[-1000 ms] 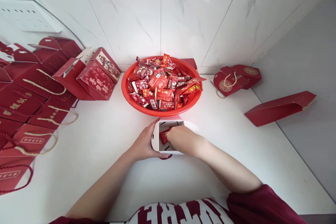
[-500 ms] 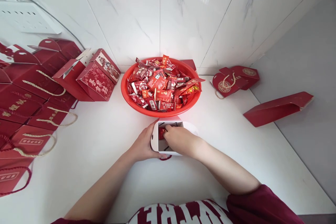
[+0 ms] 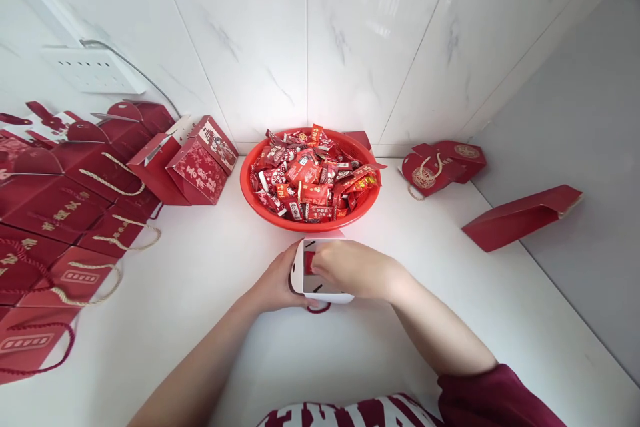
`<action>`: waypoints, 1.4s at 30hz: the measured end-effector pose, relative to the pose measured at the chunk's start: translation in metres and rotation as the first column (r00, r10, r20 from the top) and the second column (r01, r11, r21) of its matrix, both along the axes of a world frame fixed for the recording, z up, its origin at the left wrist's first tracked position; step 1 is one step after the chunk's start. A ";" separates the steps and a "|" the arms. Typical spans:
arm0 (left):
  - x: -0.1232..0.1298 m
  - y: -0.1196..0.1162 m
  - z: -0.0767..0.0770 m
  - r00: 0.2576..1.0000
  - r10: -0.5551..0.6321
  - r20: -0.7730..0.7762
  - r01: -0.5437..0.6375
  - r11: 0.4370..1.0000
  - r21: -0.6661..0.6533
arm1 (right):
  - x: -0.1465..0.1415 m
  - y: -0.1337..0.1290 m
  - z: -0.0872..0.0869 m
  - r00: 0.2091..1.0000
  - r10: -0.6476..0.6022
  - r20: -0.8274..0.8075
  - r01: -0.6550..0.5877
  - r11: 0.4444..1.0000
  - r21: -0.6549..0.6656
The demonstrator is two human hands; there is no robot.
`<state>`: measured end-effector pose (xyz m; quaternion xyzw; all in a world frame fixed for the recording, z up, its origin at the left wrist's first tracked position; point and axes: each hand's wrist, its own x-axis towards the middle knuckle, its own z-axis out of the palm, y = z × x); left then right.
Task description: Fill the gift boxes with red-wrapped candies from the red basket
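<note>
On the white counter a small gift box (image 3: 327, 297), white inside, stands with its top open. My left hand (image 3: 280, 280) grips its left side, thumb at the front and fingers behind. Dark red cord shows under the box's front edge. My right hand (image 3: 345, 267) reaches into the box with its fingers curled at a red-wrapped candy (image 3: 309, 263); the fingertips are partly hidden. Just behind the box is a red plastic basket (image 3: 310, 224) heaped with red-wrapped candies (image 3: 313, 177).
Several red gift boxes with rope handles (image 3: 65, 213) crowd the left side. Two upright red boxes (image 3: 197, 170) stand left of the basket. At the right are a red box with a cord handle (image 3: 425, 170) and a long red carton (image 3: 520, 219). A power strip (image 3: 95, 70) is on the tiled wall.
My right hand has shifted slightly right within the box, and its fingers stay by the red candy. My left hand keeps its hold. The camera view has tilted up a little.
</note>
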<state>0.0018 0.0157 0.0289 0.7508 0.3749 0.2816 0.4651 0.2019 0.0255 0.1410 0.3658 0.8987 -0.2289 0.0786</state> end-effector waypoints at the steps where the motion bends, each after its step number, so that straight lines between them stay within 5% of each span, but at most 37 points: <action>1: 0.000 0.000 0.000 1.000 0.003 -0.001 -0.003 1.000 0.002 | 0.001 0.002 0.009 0.995 -0.003 -0.095 0.007 0.999 0.041; 5: 0.001 -0.002 0.001 1.000 0.006 0.015 -0.006 1.000 -0.024 | -0.020 0.031 0.031 0.924 -0.048 -0.380 0.156 0.953 0.260; 10: 0.000 -0.003 0.004 1.000 -0.004 0.028 0.004 1.000 -0.014 | -0.067 0.082 0.016 0.960 -0.066 -0.272 0.177 0.897 0.406; 15: -0.004 -0.004 0.001 1.000 0.008 0.002 -0.008 1.000 0.004 | -0.086 0.092 0.001 0.968 -0.145 -0.205 0.220 0.882 0.417; 25: -0.004 -0.003 0.001 0.999 0.013 0.032 -0.013 1.000 -0.011 | -0.079 0.098 0.001 0.941 -0.246 -0.231 0.313 0.892 0.325; 31: -0.004 -0.004 0.001 1.000 0.019 0.021 -0.019 0.999 -0.026 | -0.040 0.106 0.011 0.865 -0.305 -0.398 0.423 0.871 0.251; 33: -0.004 -0.004 0.001 0.999 0.017 0.027 -0.017 0.999 -0.031 | -0.019 0.114 0.021 0.808 -0.364 -0.462 0.515 0.818 0.257; 36: -0.004 -0.004 0.002 1.000 0.016 0.026 -0.015 0.999 -0.034 | 0.006 0.125 0.033 0.666 -0.481 -0.570 0.715 0.628 0.306; 38: -0.005 -0.004 0.001 1.000 0.013 0.020 -0.012 0.999 -0.032 | 0.011 0.128 0.035 0.659 -0.488 -0.573 0.737 0.573 0.359; 42: -0.005 -0.004 -0.001 1.000 0.013 0.002 -0.013 1.000 -0.019 | -0.008 0.124 0.027 0.875 -0.265 -0.405 0.448 0.761 0.470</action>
